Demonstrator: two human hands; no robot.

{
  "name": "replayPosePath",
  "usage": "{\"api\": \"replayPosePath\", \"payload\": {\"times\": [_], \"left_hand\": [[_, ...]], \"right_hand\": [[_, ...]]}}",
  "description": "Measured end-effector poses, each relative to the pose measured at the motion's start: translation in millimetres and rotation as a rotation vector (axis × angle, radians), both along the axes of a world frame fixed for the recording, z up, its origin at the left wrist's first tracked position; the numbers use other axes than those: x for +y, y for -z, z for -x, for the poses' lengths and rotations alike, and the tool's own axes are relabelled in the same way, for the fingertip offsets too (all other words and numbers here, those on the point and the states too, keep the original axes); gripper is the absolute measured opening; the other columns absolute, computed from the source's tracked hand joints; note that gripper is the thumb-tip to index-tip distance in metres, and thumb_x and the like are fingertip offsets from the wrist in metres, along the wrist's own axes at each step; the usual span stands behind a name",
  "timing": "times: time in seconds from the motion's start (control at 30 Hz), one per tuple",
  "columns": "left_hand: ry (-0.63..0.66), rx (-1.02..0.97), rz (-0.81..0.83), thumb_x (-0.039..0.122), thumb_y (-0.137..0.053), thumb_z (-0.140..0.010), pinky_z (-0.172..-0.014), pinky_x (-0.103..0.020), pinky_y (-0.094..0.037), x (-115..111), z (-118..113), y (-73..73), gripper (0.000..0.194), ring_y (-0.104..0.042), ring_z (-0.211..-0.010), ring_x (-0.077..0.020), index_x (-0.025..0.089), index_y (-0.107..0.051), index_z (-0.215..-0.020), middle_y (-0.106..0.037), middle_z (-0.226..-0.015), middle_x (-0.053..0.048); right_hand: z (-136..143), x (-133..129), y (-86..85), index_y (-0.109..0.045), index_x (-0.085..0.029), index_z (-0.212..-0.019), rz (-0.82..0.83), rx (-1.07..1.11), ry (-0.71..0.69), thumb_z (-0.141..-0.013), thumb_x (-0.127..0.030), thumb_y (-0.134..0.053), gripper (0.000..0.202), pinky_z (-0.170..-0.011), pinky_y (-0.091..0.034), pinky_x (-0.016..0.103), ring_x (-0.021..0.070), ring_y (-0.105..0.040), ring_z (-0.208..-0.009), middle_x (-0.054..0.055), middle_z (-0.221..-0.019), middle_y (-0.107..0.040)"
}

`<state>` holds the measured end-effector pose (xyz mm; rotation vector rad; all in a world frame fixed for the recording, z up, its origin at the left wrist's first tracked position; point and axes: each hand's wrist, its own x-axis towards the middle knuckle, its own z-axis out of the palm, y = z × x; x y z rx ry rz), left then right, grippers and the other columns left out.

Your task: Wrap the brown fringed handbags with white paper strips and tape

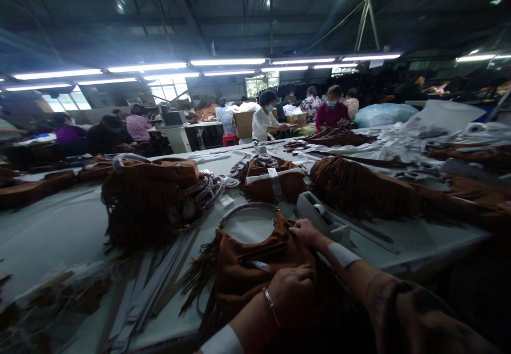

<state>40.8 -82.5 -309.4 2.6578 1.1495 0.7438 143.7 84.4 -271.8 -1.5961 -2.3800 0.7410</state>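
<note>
A brown fringed bag (247,271) lies at the table's near edge, its round wrapped handle (239,210) standing up towards the back. My left hand (289,293), with a bangle at the wrist, is closed on the bag's front near its right side. My right hand (305,232) pinches the bag's upper right edge, just beside the handle's end. White bands circle both forearms. A small pale tag or strip (260,265) shows in the bag's opening. Just behind my right hand stands a grey tape dispenser (315,210).
Stacked fringed bags (149,197) stand on the left of the white table (75,221), near grey straps (147,285). Another bag (255,181) and a brown fringed pile (359,186) lie behind. Plastic-wrapped scraps (59,306) are at lower left. Several people sit beyond the table.
</note>
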Motion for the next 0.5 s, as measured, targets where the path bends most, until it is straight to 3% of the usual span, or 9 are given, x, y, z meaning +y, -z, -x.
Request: {"api": "replayPosePath", "payload": {"times": [0.13, 0.27, 0.4, 0.5], "left_hand": [[-0.016, -0.053, -0.093, 0.026, -0.054, -0.098, -0.103, -0.027, -0.053, -3, 3, -0.8, 0.015, -0.063, -0.123, -0.0196, 0.017, -0.067, -0.098, -0.064, -0.137, -0.01], [-0.098, -0.07, -0.125, 0.027, -0.056, -0.097, -0.091, -0.025, -0.057, -8, -1, -2.6, 0.014, -0.067, -0.113, -0.02, 0.018, -0.067, -0.1, -0.068, -0.127, -0.01], [-0.132, -0.027, -0.158, 0.032, -0.063, -0.093, -0.08, -0.027, -0.057, -7, -8, 4.7, 0.016, -0.068, -0.098, -0.0202, 0.018, -0.067, -0.099, -0.07, -0.109, -0.009], [-0.205, -0.048, -0.127, 0.032, -0.066, -0.091, -0.072, -0.025, -0.054, -7, -10, 14.4, 0.015, -0.065, -0.086, -0.018, 0.018, -0.066, -0.097, -0.069, -0.1, -0.006]], "right_hand": [[-24, -12, -16.4, -0.07, -0.015, -0.085, -0.061, 0.003, 0.045, -0.096, -0.042, -0.056, 0.032, -0.065, -0.039, 0.027, 0.0188, -0.065, -0.08, 0.009, -0.088, -0.074], [-58, -49, -23.8, -0.066, -0.018, -0.074, -0.075, -0.044, 0.063, -0.087, -0.052, -0.063, 0.037, -0.062, -0.033, 0.03, 0.0201, -0.06, -0.072, 0.009, -0.077, -0.07], [-74, -81, -10.5, -0.061, -0.019, -0.065, 0.013, -0.055, 0.057, -0.076, -0.042, -0.073, 0.029, -0.056, -0.03, 0.028, 0.0172, -0.056, -0.064, 0.005, -0.068, -0.066], [-71, -87, 1.1, -0.058, -0.019, -0.065, 0.04, -0.028, 0.062, -0.075, -0.028, -0.069, 0.017, -0.054, -0.029, 0.026, 0.0149, -0.054, -0.061, 0.002, -0.065, -0.064]]}}
